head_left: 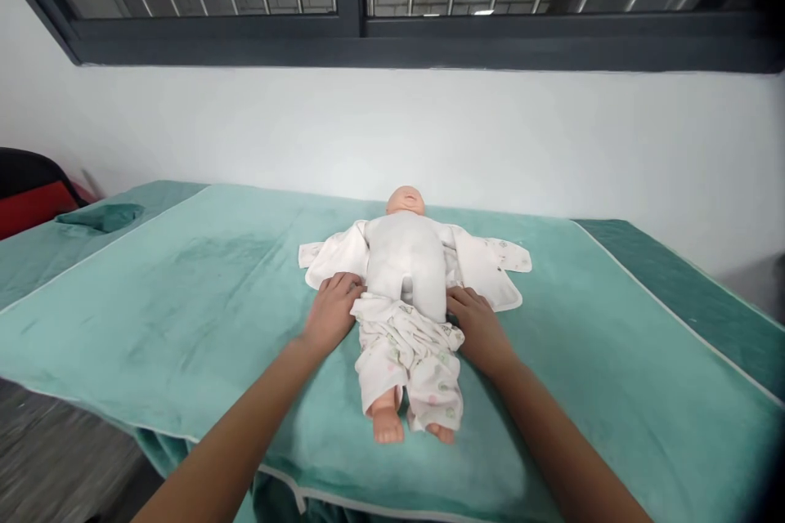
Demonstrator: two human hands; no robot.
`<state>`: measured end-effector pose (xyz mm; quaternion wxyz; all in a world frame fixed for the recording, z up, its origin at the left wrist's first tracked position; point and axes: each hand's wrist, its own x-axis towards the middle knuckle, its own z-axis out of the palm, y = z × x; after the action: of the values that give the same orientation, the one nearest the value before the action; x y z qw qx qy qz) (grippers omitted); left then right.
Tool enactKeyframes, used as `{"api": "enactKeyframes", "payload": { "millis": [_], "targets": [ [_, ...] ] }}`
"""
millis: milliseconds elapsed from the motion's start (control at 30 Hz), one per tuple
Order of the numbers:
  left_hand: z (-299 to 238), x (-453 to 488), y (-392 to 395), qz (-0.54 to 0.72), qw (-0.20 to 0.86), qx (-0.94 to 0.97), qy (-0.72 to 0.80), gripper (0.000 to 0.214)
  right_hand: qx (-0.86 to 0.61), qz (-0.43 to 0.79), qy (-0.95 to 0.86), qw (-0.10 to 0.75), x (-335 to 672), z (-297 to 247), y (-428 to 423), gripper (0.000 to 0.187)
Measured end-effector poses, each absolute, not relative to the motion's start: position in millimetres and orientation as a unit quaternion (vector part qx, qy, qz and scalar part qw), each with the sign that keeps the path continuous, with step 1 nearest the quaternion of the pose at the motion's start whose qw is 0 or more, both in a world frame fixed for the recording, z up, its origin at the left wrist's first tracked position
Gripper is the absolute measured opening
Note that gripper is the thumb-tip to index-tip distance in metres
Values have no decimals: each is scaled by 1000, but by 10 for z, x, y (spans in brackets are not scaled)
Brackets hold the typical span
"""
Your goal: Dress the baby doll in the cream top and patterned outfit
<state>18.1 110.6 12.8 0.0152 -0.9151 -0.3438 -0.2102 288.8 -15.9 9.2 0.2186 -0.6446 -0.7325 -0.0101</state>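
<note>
A baby doll (405, 257) lies on its back on a teal towel (202, 302), head toward the wall. Its white printed shirt (491, 265) lies spread open under the bare torso. White printed trousers (408, 355) cover its legs, pulled down to the hips, with bare feet showing. My left hand (331, 310) rests at the doll's left hip, fingers curled on the trousers' waistband. My right hand (475, 325) sits at the other hip, fingers closed on the waistband there.
The towel covers a table that runs to a white wall under a dark-framed window. A folded dark green cloth (101, 216) lies at the far left. A red and black chair (30, 192) stands behind the table's left end.
</note>
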Motion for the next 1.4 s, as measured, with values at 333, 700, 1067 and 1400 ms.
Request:
{"api": "enactKeyframes", "payload": {
  "millis": [333,700,1067,1400],
  "targets": [
    [117,111,950,-241,-14,-917,-317,21,-631,-30,-743,220,2902,27,-186,13],
    [118,56,780,-353,-166,-866,-313,24,-559,169,-674,453,2899,73,-497,13],
    [333,164,647,-349,-533,-674,-374,31,-524,327,-663,423,2879,410,-505,10],
    [877,184,503,-165,-248,-905,-304,14,-520,214,-763,320,2700,661,-453,14]
  ]
}}
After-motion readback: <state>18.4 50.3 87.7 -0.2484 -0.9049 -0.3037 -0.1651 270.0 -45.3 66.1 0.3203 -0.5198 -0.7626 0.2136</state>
